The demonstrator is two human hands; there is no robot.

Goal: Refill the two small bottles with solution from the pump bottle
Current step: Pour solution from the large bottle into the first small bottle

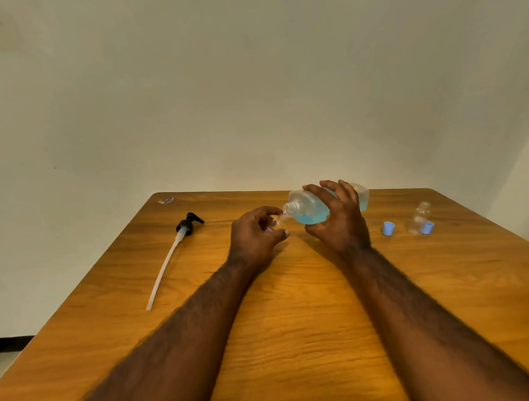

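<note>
Two hands meet near the middle of the frame, over the far part of a wooden table (292, 320). The right hand (338, 224) grips the big bottle (309, 209), fingers curled over its top side and thumb under it. That bottle is tipped on its side with its open threaded neck pointing left and slightly down. Blue liquid (311, 218) lies pooled along its lower side, close to the neck.

The left hand (255, 234) pinches a small clear bottle (278, 222) between thumb and curled fingers, and most of it is hidden behind them. Its mouth sits right at the big bottle's neck; whether the two touch cannot be told.

Left of the hands, the black pump head (187, 226) lies on the table with its long white tube (163, 274) running toward the lower left. At the right of the frame a second small bottle (418, 219) stands upright and uncapped. One blue cap (388, 228) lies just to its left, and another blue cap (428, 227) sits against its right side, partly seen through the clear plastic. A tiny scrap (166, 200), too small to make out, lies at the table's far left corner. A plain pale wall (252, 79) fills the upper half of the frame.
</note>
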